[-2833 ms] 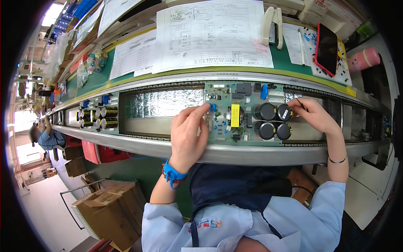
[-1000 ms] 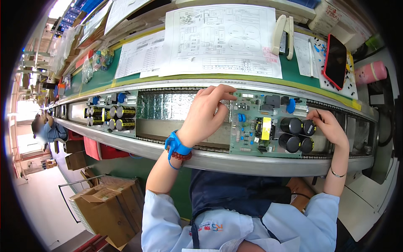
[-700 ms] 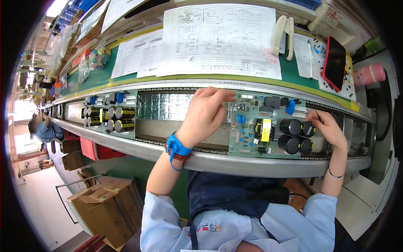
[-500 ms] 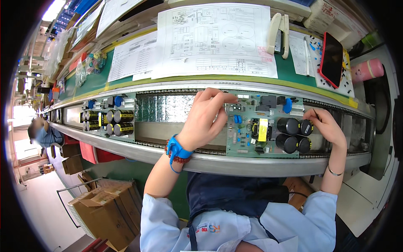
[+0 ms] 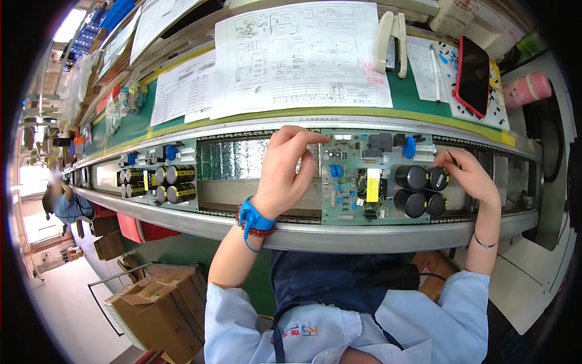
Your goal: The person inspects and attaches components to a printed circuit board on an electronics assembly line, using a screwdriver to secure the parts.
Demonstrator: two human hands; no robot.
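A green circuit board lies across the conveyor rails in front of me. It carries black cylindrical capacitors, a yellow-wrapped transformer and a blue disc part. My left hand is at the board's upper left corner, index finger stretched out to its edge, thumb apart, holding nothing. At the right edge, beside the capacitors, my right hand has its fingers pinched together. A small thin dark thing shows at those fingertips, too small to name.
A second populated circuit board sits farther left on the conveyor. Beyond the rail lie a printed drawing, a beige stapler-like tool, a red-cased phone and loose small parts. Cardboard boxes stand at lower left.
The board between my hands has slid slightly left, narrowing the gap to the second board. Both hands keep their places at its edges. The whole view has shifted a little.
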